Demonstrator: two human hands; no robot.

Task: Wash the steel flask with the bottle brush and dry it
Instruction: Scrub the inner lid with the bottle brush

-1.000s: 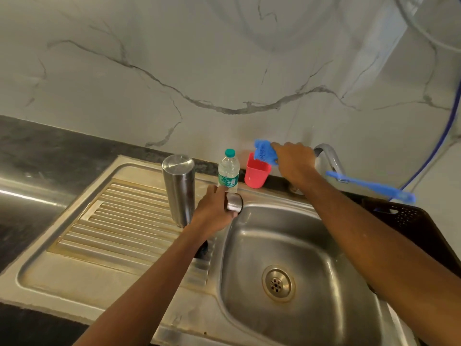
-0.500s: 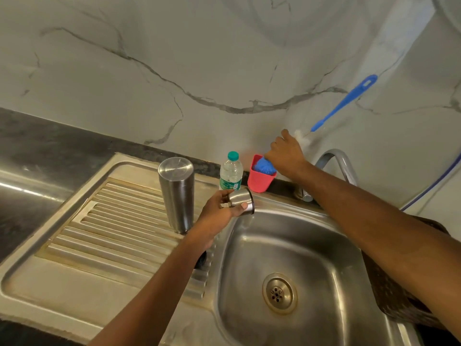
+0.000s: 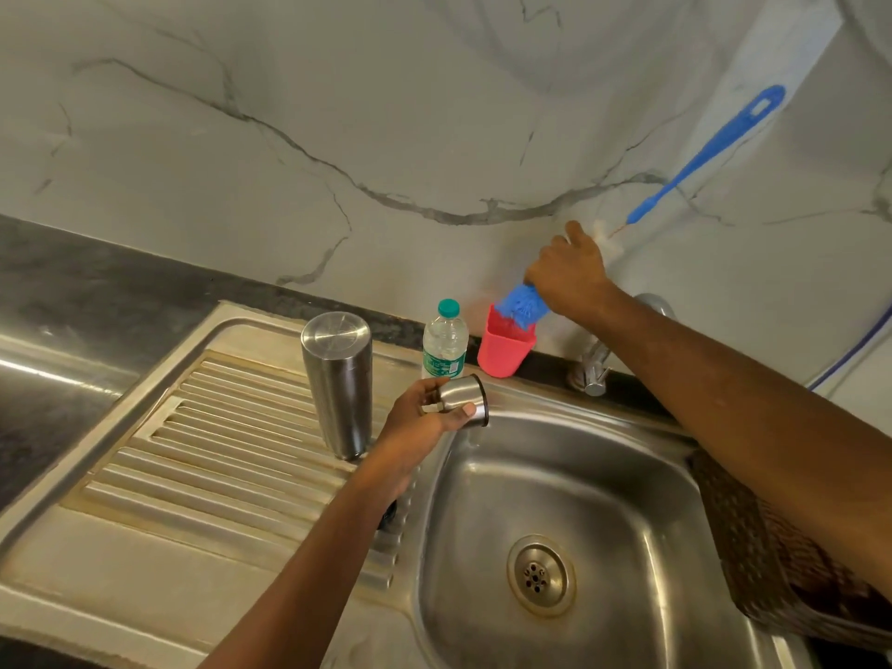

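Note:
The steel flask [image 3: 339,383] stands upside down on the ribbed drainboard [image 3: 231,441], left of the basin. My left hand [image 3: 419,420] holds the flask's small steel cap [image 3: 463,402] over the basin's left rim, open end turned right. My right hand [image 3: 569,275] grips the bottle brush [image 3: 700,159] around its white bristles, blue handle pointing up and right along the wall. The brush's blue tip [image 3: 523,304] is dipped into a red cup [image 3: 504,345] at the back of the sink.
A small plastic water bottle [image 3: 444,340] with a green cap stands beside the red cup. The tap [image 3: 596,364] rises behind the steel basin [image 3: 555,485], whose drain [image 3: 540,574] lies in its middle. A dark woven basket [image 3: 772,548] sits at the basin's right, under my forearm.
My right hand swung the brush from lying sideways to handle-up and lowered its blue tip into the red cup. My left hand tilted the cap toward the basin.

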